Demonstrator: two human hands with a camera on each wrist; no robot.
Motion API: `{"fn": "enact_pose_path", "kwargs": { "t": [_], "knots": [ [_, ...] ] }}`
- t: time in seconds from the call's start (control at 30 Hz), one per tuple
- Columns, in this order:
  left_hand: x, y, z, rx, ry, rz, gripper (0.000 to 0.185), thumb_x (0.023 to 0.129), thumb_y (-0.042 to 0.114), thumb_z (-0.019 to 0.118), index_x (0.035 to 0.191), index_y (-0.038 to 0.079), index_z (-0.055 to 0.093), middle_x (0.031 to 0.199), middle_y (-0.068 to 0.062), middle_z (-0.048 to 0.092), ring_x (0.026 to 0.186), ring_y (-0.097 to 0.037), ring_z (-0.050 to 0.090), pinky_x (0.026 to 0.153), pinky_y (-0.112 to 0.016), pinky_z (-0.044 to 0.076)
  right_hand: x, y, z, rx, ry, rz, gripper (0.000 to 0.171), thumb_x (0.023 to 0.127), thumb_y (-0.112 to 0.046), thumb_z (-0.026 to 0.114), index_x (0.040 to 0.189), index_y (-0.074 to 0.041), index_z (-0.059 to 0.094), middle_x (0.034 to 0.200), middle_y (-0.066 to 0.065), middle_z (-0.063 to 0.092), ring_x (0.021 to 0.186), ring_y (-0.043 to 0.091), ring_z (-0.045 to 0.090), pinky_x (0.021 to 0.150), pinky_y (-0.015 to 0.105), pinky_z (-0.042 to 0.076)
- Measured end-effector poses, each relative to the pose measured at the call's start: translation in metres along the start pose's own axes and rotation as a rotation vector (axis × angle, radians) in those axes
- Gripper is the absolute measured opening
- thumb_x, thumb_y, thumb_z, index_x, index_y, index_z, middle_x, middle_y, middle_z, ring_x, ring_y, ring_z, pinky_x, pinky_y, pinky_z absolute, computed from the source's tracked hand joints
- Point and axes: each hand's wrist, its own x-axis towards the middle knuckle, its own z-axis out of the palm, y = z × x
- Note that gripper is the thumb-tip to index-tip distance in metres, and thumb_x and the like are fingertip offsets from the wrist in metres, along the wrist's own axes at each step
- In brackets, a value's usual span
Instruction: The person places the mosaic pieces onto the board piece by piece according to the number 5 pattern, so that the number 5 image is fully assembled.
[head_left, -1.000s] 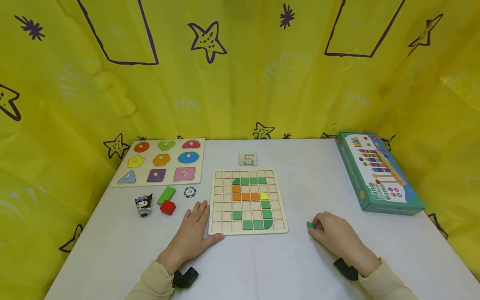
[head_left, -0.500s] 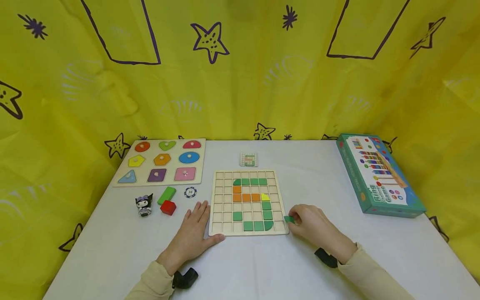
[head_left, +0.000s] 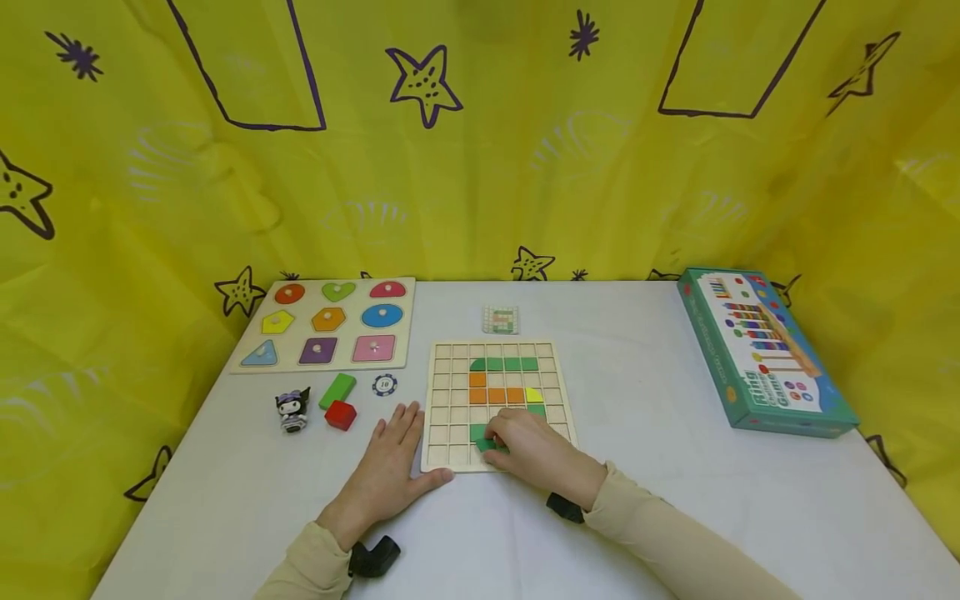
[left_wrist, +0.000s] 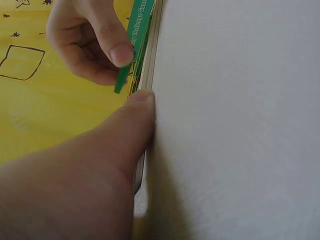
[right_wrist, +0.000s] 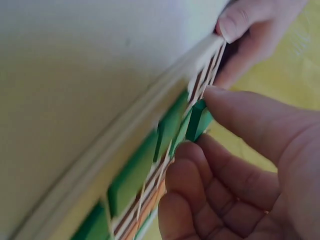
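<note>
A wooden grid board (head_left: 441, 413) lies mid-table, with green, orange and yellow tiles in some of its cells. Over its lower left part, my right hand (head_left: 534, 450) pinches a small green tile (head_left: 486, 446) between thumb and fingers. In the right wrist view that green tile (right_wrist: 199, 121) is tilted, close to the tiles in the board; its exact outline is partly hidden by the fingers. My left hand (head_left: 386, 462) lies flat beside the board's left side, its thumb against the near left corner. My right hand covers several of the board's lower cells.
A small pattern card (head_left: 500, 320) lies behind the board. At left are a knob puzzle (head_left: 345, 346), a figurine (head_left: 292, 410), a green block (head_left: 337, 391), a red block (head_left: 341, 415) and a poker chip (head_left: 385, 384). A green game box (head_left: 765, 354) lies at right.
My right hand has moved left with the green tile, from the table right of the board to above its lower left cells. The left hand has stayed in place.
</note>
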Motion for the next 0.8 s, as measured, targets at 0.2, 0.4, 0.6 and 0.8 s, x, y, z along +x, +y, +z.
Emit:
{"fn": "enact_pose_path", "kwargs": {
  "t": [0.2, 0.4, 0.6, 0.8],
  "knots": [
    [0.0002, 0.0018, -0.0016, 0.001, -0.007, 0.005, 0.101, 0.086, 0.065, 0.060, 0.149, -0.007, 0.030, 0.156, -0.021, 0.025, 0.145, -0.038, 0.014, 0.115, -0.055, 0.012, 0.0068, -0.0048, 0.0075, -0.030, 0.011, 0.013, 0.015, 0.082, -0.020, 0.081, 0.085, -0.008, 0.072, 0.074, -0.005, 0.055, 0.067, 0.008, 0.049, 0.061, 0.021, 0.046],
    [0.0009, 0.0012, -0.0022, -0.001, -0.001, 0.010, 0.099, 0.086, 0.063, 0.061, 0.148, -0.008, 0.031, 0.156, -0.021, 0.025, 0.144, -0.039, 0.014, 0.115, -0.055, 0.012, 0.0070, -0.0063, 0.0076, -0.020, 0.020, 0.010, 0.019, 0.079, -0.025, 0.084, 0.083, -0.010, 0.072, 0.073, -0.006, 0.054, 0.069, 0.009, 0.049, 0.062, 0.023, 0.046],
    [0.0009, -0.0009, -0.0001, 0.007, -0.001, 0.008, 0.100, 0.086, 0.065, 0.060, 0.149, -0.007, 0.030, 0.156, -0.021, 0.025, 0.145, -0.039, 0.014, 0.115, -0.055, 0.012, 0.0052, -0.0063, 0.0098, -0.026, 0.034, 0.019, 0.020, 0.079, -0.026, 0.084, 0.076, -0.014, 0.068, 0.072, -0.008, 0.051, 0.069, 0.009, 0.048, 0.062, 0.022, 0.045],
    [0.0012, -0.0020, 0.0019, 0.009, 0.005, 0.004, 0.100, 0.086, 0.064, 0.061, 0.149, -0.007, 0.030, 0.157, -0.020, 0.024, 0.145, -0.038, 0.013, 0.115, -0.055, 0.011, 0.0040, -0.0046, 0.0095, -0.007, 0.037, 0.036, 0.022, 0.081, -0.028, 0.082, 0.072, -0.016, 0.066, 0.071, -0.010, 0.047, 0.068, 0.009, 0.046, 0.060, 0.022, 0.043]
  ]
}}
